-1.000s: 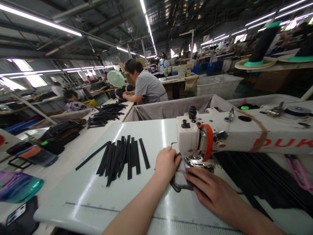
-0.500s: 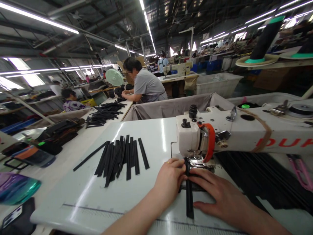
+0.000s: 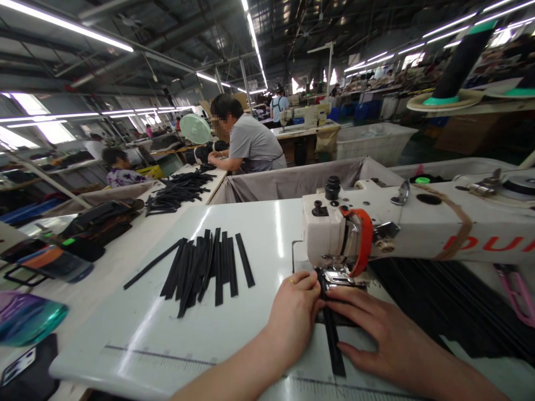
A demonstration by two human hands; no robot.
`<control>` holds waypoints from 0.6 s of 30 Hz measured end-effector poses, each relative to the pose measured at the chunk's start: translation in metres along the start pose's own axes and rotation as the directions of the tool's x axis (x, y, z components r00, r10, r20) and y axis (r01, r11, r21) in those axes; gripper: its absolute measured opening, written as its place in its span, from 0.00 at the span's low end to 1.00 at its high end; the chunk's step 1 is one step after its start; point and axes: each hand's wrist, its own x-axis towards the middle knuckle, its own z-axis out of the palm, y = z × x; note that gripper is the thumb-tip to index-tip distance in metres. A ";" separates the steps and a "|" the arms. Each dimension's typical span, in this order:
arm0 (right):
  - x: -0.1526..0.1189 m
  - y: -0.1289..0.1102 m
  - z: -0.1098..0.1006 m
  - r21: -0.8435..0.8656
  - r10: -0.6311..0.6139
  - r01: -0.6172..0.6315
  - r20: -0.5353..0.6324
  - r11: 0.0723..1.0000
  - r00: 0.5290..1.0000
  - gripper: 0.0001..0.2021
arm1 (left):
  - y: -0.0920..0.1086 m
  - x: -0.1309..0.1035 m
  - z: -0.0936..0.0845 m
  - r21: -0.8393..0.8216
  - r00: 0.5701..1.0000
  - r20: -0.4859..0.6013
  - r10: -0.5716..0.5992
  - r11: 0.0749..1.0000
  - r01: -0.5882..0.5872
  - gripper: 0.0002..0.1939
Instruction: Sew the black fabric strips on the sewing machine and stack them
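A black fabric strip (image 3: 333, 345) runs from under the presser foot of the white sewing machine (image 3: 330, 223) toward me, its near end slanting right. On the strip's left side, close to the needle area, my left hand (image 3: 295, 312) has its fingers bent together and grips the strip's edge. My right hand (image 3: 376, 323) lies low on the right, fingers stretched and thumb apart, its fingertips touching the strip. The metal presser foot (image 3: 336, 277) sits just beyond the fingertips; the needle point is hidden. Several loose black strips (image 3: 204, 270) lie on the pale table left of my hands.
Dark fabric lengths (image 3: 451, 301) and pink-handled snips (image 3: 516, 292) lie under the machine arm. A ruler scale (image 3: 159, 356) marks the table's front. At left are a phone (image 3: 29, 367) and a purple-teal item (image 3: 33, 317). A co-worker (image 3: 254, 142) sits ahead beside another strip pile (image 3: 179, 189).
The strip's near end has swung right, so it now slants. Both hands have shifted slightly right with it, keeping the same hold and spread.
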 end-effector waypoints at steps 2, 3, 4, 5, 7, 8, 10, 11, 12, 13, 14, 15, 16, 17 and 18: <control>0.001 0.000 0.002 -0.002 0.005 -0.005 -0.004 1.000 1.000 0.24 | -0.001 0.001 0.002 0.014 1.000 0.000 0.000 1.000 0.000 0.05; 0.001 0.000 0.002 -0.007 0.007 -0.007 -0.006 1.000 1.000 0.24 | -0.002 0.001 0.003 0.023 1.000 0.000 -0.002 1.000 0.002 0.05; 0.002 0.000 0.003 -0.013 0.009 -0.009 -0.008 1.000 1.000 0.23 | -0.003 0.002 0.004 0.033 1.000 -0.001 -0.007 0.999 0.007 0.05; 0.002 -0.001 0.003 -0.018 0.010 -0.010 -0.009 1.000 1.000 0.23 | -0.004 0.002 0.005 0.042 1.000 0.001 -0.014 0.999 0.014 0.04; 0.003 -0.003 0.002 -0.018 0.003 -0.003 -0.015 1.000 1.000 0.23 | -0.005 0.002 0.006 0.054 1.000 0.008 -0.028 0.998 0.028 0.04; 0.004 -0.004 0.001 -0.013 -0.004 0.003 -0.019 1.000 1.000 0.23 | -0.005 0.002 0.006 0.057 0.999 0.011 -0.034 0.998 0.033 0.04; 0.005 -0.006 -0.001 -0.002 -0.014 0.014 -0.028 1.000 1.000 0.23 | -0.004 0.001 0.006 0.056 0.999 0.019 -0.042 0.998 0.041 0.04; 0.005 -0.006 -0.002 0.001 -0.013 0.013 -0.029 1.000 0.999 0.23 | -0.003 0.001 0.005 0.053 0.999 0.020 -0.048 0.997 0.046 0.05; 0.006 -0.007 -0.002 0.002 -0.006 0.006 -0.028 1.000 1.000 0.23 | -0.002 0.001 0.005 0.051 0.998 0.017 -0.055 0.997 0.054 0.05; 0.006 -0.007 -0.003 0.002 0.003 -0.003 -0.026 1.000 1.000 0.22 | -0.002 0.002 0.004 0.050 0.998 0.012 -0.064 0.997 0.064 0.05; 0.007 -0.007 -0.003 0.002 0.010 -0.010 -0.024 1.000 1.000 0.22 | -0.001 0.002 0.004 0.050 0.997 0.004 -0.074 0.996 0.074 0.05; 0.007 -0.007 -0.004 0.004 0.012 -0.011 -0.023 1.000 1.000 0.20 | -0.001 0.002 0.004 0.051 0.997 -0.004 -0.083 0.995 0.083 0.05; 0.006 -0.007 -0.004 0.009 0.006 -0.006 -0.024 1.000 1.000 0.18 | -0.001 0.003 0.004 0.053 0.996 -0.013 -0.090 0.995 0.090 0.05; 0.006 -0.007 -0.004 0.014 -0.006 0.006 -0.027 1.000 1.000 0.15 | -0.001 0.003 0.005 0.055 0.995 -0.020 -0.093 0.994 0.094 0.06; 0.006 -0.007 -0.004 0.022 -0.024 0.024 -0.028 0.999 0.999 0.13 | -0.001 0.003 0.005 0.057 0.995 -0.025 -0.094 0.994 0.096 0.07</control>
